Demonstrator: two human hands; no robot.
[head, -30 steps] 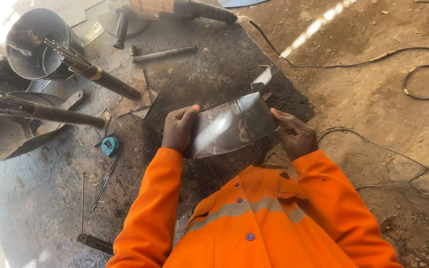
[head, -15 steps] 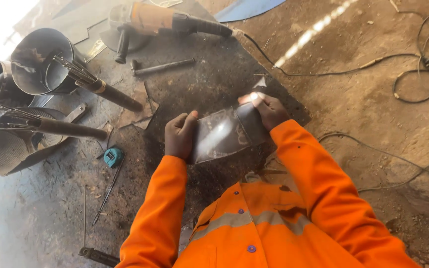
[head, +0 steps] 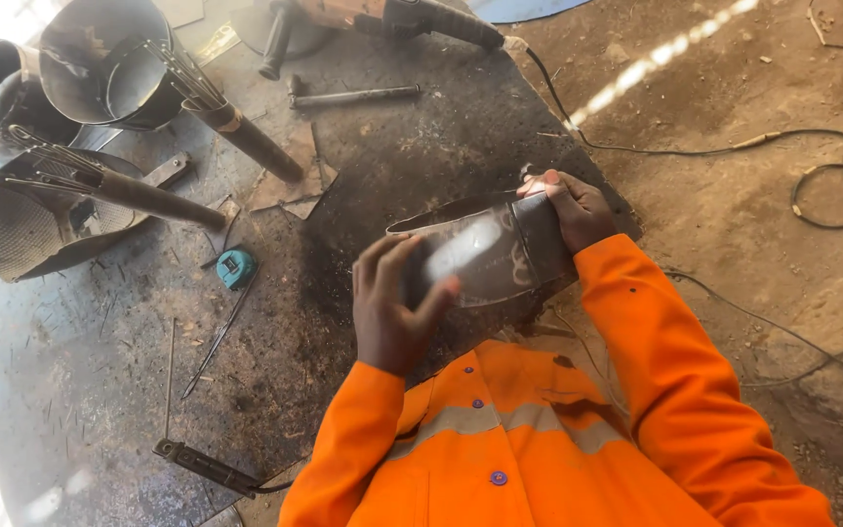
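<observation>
I hold a curved strip of shiny sheet metal in front of my chest, bent into a partial ring over the dark steel work plate. My left hand grips its near left end, thumb on the outer face and fingers curled behind. My right hand pinches the far right end, where the strip's edges come close together. Both arms wear orange sleeves.
Metal cones and cylinders with bundles of welding rods stand at the far left. An angle grinder lies at the top with its cable trailing over the dirt. A teal tape measure, a steel bar and an electrode holder lie on the plate.
The sheet has been bent from a shallow curve into a tighter ring. My right hand has swung its end up and away, and my left hand has shifted lower on the near end.
</observation>
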